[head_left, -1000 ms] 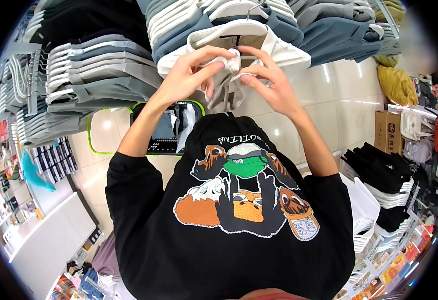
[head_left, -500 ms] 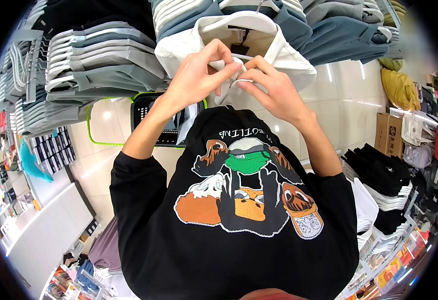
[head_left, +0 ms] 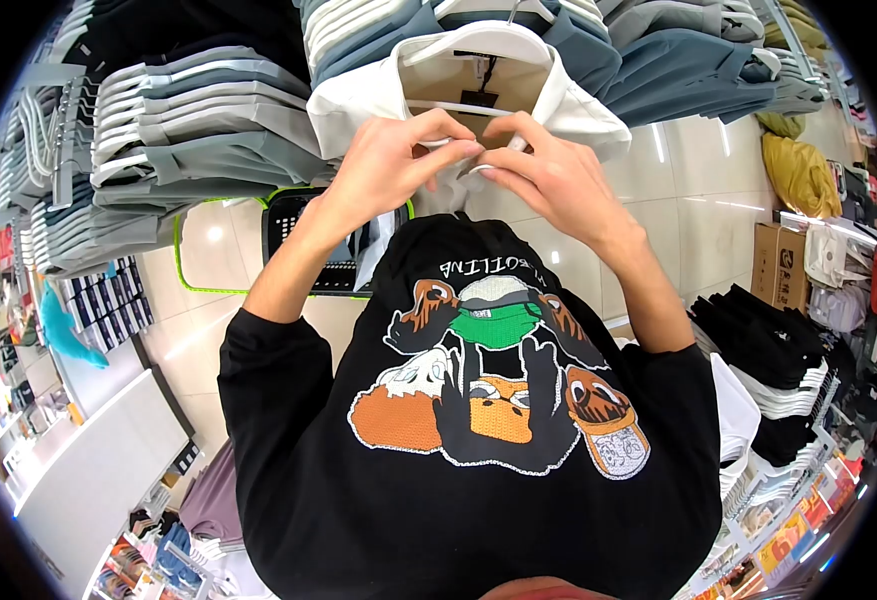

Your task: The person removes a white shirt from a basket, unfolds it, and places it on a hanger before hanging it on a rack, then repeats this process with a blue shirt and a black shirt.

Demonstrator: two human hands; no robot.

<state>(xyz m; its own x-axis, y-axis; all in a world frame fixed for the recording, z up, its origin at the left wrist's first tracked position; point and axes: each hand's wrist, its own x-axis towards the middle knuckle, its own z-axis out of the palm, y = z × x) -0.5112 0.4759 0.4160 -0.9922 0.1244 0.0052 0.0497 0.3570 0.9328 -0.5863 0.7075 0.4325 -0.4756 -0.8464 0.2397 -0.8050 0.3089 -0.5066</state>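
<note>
A white collared shirt (head_left: 358, 100) hangs on a white hanger (head_left: 498, 42) at the front of a rack, facing me. A dark tag (head_left: 480, 99) shows inside its neck. My left hand (head_left: 398, 160) pinches one front edge of the shirt just below the collar, thumb and forefinger closed on the fabric. Close against it, my right hand (head_left: 548, 175) pinches the other front edge, fingers bent. The fingertips of both hands almost touch. Whatever small fastening may lie between them is hidden.
Grey shirts (head_left: 198, 120) hang to the left, blue-grey shirts (head_left: 688, 80) to the right. A black shopping basket with a green rim (head_left: 223, 291) stands on the tiled floor below. At the right are a cardboard box (head_left: 780, 265) and folded black clothes (head_left: 758, 335).
Both hands have drawn closer together at the shirt's front and the fingers have shifted slightly. My right hand has turned a little and its fingers sit lower on the fabric.
</note>
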